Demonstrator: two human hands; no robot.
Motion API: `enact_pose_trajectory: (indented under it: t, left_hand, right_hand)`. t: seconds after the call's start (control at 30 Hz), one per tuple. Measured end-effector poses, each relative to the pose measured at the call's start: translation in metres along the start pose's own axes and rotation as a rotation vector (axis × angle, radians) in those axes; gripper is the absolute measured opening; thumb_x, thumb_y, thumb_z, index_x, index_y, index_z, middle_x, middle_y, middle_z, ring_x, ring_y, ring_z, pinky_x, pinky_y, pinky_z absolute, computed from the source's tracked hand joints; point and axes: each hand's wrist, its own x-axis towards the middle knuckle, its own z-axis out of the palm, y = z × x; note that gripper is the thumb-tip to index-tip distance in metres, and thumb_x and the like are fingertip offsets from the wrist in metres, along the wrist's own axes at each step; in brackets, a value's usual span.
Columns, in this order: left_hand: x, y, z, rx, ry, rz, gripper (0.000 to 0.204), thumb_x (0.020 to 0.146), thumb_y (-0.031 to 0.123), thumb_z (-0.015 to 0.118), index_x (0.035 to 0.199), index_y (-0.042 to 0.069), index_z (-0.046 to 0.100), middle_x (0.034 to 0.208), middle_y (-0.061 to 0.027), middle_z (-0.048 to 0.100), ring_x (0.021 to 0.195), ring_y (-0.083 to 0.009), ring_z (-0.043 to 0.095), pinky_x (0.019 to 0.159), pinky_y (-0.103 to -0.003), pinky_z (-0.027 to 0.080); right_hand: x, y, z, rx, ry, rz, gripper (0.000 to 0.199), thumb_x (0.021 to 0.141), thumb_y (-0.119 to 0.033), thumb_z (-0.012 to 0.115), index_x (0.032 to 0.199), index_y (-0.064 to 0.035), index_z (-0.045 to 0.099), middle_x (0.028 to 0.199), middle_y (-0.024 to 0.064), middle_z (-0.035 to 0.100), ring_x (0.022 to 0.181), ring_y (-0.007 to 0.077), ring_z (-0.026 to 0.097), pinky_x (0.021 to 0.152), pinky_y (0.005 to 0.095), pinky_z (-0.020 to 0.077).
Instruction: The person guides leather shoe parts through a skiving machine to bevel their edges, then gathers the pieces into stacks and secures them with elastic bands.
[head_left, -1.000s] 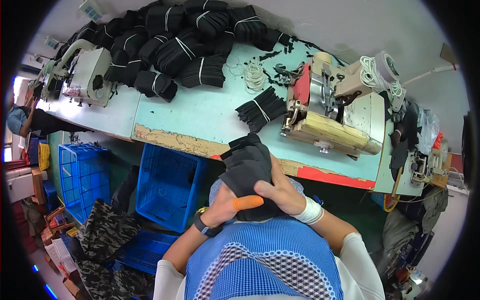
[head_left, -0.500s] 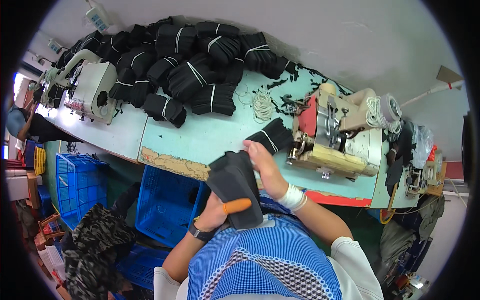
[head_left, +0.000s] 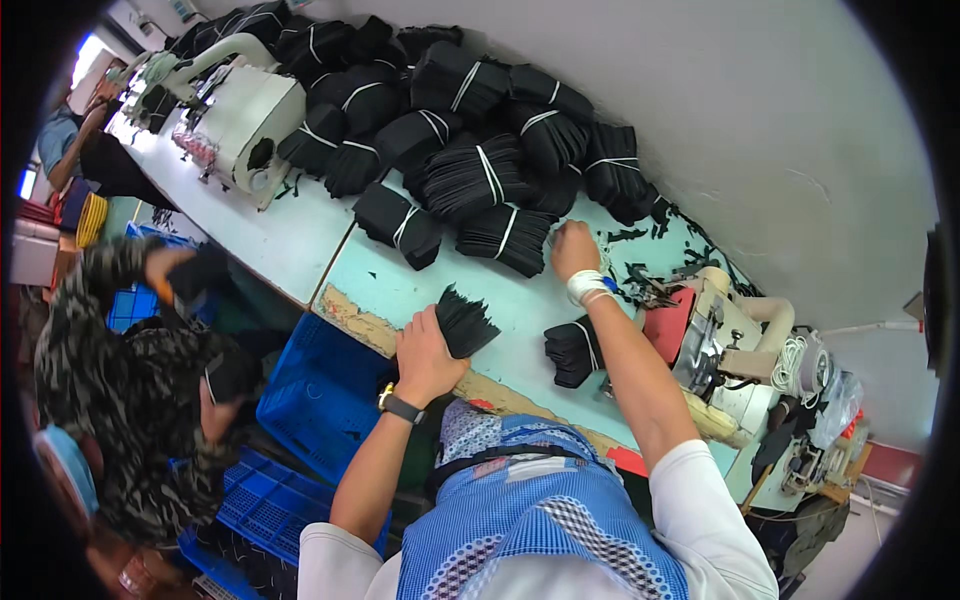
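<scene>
My left hand (head_left: 431, 356) is closed round a loose stack of black fabric pieces (head_left: 465, 322) at the table's front edge. The stack's far end fans out, and no band shows on it. My right hand (head_left: 575, 252) reaches across the table to where the white bands (head_left: 603, 250) lie, mostly covered by it. Its fingers are curled in, and whatever they hold is hidden. Several white bands (head_left: 586, 287) circle my right wrist. A banded black bundle (head_left: 573, 352) rests nearer me, under my right forearm. Behind my hands, many banded black bundles (head_left: 475, 178) are heaped.
A sewing machine (head_left: 715, 350) stands at the right, with black scraps (head_left: 640, 275) beside it. Another machine (head_left: 240, 125) is at the far left. Blue crates (head_left: 310, 400) sit below the table. A person in camouflage (head_left: 120, 370) handles black pieces at my left; another person sits farther off.
Both hands held the stack near my body; now only the left does, at the table edge. My right hand has moved out to the bands. The camouflaged person has come up at left.
</scene>
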Motion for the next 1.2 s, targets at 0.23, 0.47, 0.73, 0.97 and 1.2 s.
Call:
enact_pose_trajectory:
  t: [0.23, 0.47, 0.73, 0.97, 1.2]
  left_hand:
    - [-0.042, 0.008, -0.038, -1.423, -0.565, -0.144, 0.090, 0.069, 0.001, 0.080, 0.145, 0.003, 0.031, 0.133, -0.0121, 0.053, 0.119, -0.0189, 0.055, 0.100, -0.036, 0.046]
    - [-0.054, 0.034, -0.048, -1.308, -0.884, 0.092, 0.092, 0.068, 0.004, 0.080, 0.147, 0.004, 0.033, 0.135, -0.0074, 0.050, 0.117, -0.0148, 0.052, 0.100, -0.033, 0.043]
    - [-0.149, 0.042, -0.096, -2.047, -0.304, -0.366, 0.082, 0.081, 0.034, 0.069, 0.148, 0.003, 0.031, 0.141, -0.0142, 0.045, 0.133, -0.0260, 0.043, 0.111, -0.040, 0.035]
    - [-0.143, 0.046, -0.068, 0.028, 0.277, 0.129, 0.096, 0.055, 0.014, 0.078, 0.137, -0.011, 0.034, 0.101, -0.0211, 0.047, 0.095, -0.0397, 0.047, 0.079, -0.045, 0.038]
    - [-0.204, -0.008, -0.052, -1.742, -0.048, -0.265, 0.037, 0.086, 0.008, 0.064, 0.122, 0.000, 0.058, 0.111, -0.0069, 0.066, 0.097, -0.0143, 0.065, 0.085, -0.028, 0.053]
  right_hand:
    - [-0.017, -0.006, -0.061, 0.489, 0.212, -0.028, 0.011, 0.090, -0.010, 0.055, 0.089, 0.0010, 0.057, 0.077, 0.0206, 0.063, 0.075, 0.0372, 0.065, 0.066, 0.0423, 0.0501]
    - [-0.141, -0.063, -0.148, 0.927, -0.684, -0.231, 0.012, 0.090, -0.009, 0.061, 0.096, -0.0002, 0.056, 0.075, -0.0002, 0.054, 0.067, 0.0064, 0.047, 0.058, 0.0254, 0.0417]
    - [-0.171, -0.027, -0.175, 1.039, -0.824, 0.060, 0.025, 0.086, -0.019, 0.071, 0.069, -0.0069, 0.057, 0.058, -0.0075, 0.044, 0.052, 0.0026, 0.036, 0.050, 0.0209, 0.0287]
    - [-0.225, -0.112, -0.175, 0.343, -0.372, -0.610, 0.063, 0.074, -0.053, 0.074, 0.054, -0.0077, 0.035, 0.053, 0.0091, 0.042, 0.051, 0.0192, 0.044, 0.055, 0.0404, 0.0332]
    - [-0.271, -0.160, -0.136, 1.064, -0.715, -0.494, 0.053, 0.086, -0.048, 0.062, 0.066, -0.0021, 0.046, 0.066, 0.0073, 0.052, 0.066, 0.0176, 0.049, 0.062, 0.0317, 0.0388]
